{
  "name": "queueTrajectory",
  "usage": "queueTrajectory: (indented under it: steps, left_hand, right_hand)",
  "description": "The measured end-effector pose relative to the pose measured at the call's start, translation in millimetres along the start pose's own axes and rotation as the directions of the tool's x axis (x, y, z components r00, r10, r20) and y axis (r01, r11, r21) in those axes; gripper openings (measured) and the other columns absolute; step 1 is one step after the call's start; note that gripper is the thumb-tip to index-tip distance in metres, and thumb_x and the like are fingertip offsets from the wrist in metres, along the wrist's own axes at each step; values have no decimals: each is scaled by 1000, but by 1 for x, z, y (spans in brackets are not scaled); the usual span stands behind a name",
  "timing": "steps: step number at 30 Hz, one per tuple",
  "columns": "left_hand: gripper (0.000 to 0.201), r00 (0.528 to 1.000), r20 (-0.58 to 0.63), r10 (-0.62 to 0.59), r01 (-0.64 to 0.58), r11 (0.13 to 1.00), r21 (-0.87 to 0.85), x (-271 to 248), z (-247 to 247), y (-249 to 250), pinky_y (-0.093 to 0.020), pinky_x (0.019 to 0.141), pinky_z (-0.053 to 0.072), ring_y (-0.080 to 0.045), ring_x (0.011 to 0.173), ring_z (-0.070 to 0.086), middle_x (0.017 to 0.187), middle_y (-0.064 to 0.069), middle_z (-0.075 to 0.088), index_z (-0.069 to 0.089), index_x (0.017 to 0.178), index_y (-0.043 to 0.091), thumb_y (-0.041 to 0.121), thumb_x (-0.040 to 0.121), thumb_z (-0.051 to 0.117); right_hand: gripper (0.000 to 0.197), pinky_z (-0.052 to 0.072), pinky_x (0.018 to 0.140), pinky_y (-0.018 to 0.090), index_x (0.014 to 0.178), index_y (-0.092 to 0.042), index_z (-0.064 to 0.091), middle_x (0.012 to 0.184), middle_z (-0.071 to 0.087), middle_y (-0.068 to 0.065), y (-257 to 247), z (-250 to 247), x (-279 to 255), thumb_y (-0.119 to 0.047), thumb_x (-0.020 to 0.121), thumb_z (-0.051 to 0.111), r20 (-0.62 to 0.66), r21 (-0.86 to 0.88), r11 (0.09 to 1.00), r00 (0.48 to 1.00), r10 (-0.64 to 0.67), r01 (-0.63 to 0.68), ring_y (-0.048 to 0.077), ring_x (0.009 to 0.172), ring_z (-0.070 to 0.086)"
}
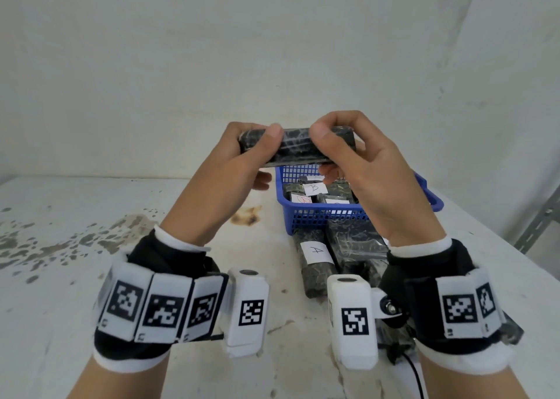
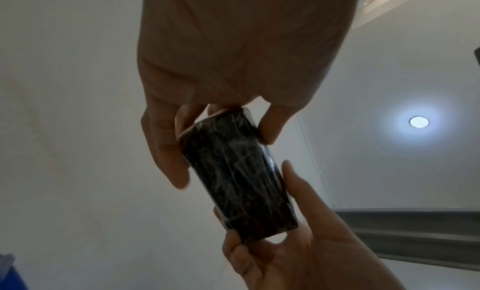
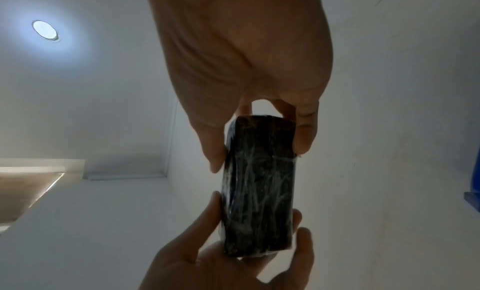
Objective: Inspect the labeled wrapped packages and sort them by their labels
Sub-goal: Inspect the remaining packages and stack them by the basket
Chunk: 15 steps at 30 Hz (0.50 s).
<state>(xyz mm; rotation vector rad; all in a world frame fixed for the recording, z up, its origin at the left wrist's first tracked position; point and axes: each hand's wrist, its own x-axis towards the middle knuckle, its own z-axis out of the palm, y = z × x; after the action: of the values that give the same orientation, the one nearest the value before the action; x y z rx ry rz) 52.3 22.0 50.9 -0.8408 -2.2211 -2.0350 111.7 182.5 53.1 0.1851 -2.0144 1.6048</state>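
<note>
Both hands hold one black film-wrapped package (image 1: 298,149) up in the air above the blue basket (image 1: 328,216). My left hand (image 1: 257,144) pinches its left end, thumb on the near face. At the other end my right hand (image 1: 336,144) pinches it the same way. No label shows on the held package (image 2: 239,175) in either wrist view (image 3: 259,187). Inside the basket lie several wrapped packages, one with a white label B (image 1: 315,188). In front of the basket a package labelled A (image 1: 316,254) lies on the table beside another wrapped package (image 1: 357,241).
The white table (image 1: 91,277) is stained, with a rusty patch (image 1: 247,216) left of the basket. A white wall stands close behind. A grey metal upright (image 1: 539,222) rises at the right edge. A black cable (image 1: 415,371) runs under my right wrist.
</note>
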Motion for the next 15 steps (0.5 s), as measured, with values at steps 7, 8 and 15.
queueTrajectory:
  steps: [7,8,15]
  left_hand:
    - [57,1000,-16,23,-22,999,37,-1,-5,-1,-24,74,51,-12,71,61,106,10,62,47,138,24,34,87,70]
    - [62,999,-21,34,-33,999,30,-1,-6,-1,-22,79,52,-11,74,63,111,12,61,44,141,23,29,86,72]
    - [57,1000,8,24,-24,1000,-8,-1,-4,0,-30,94,50,-12,100,69,111,2,71,53,133,24,26,82,76]
  right_hand:
    - [70,57,89,28,132,-34,53,111,74,2,7,-6,1,-27,72,87,-21,33,999,999,38,-37,16,96,73]
    - [77,57,89,27,139,-34,48,118,72,2,6,-5,1,-25,73,85,-18,46,998,999,50,-49,14,99,73]
    - [75,56,92,34,145,-27,46,133,62,-6,7,-1,2,-24,79,81,-33,60,997,999,40,-38,13,102,70]
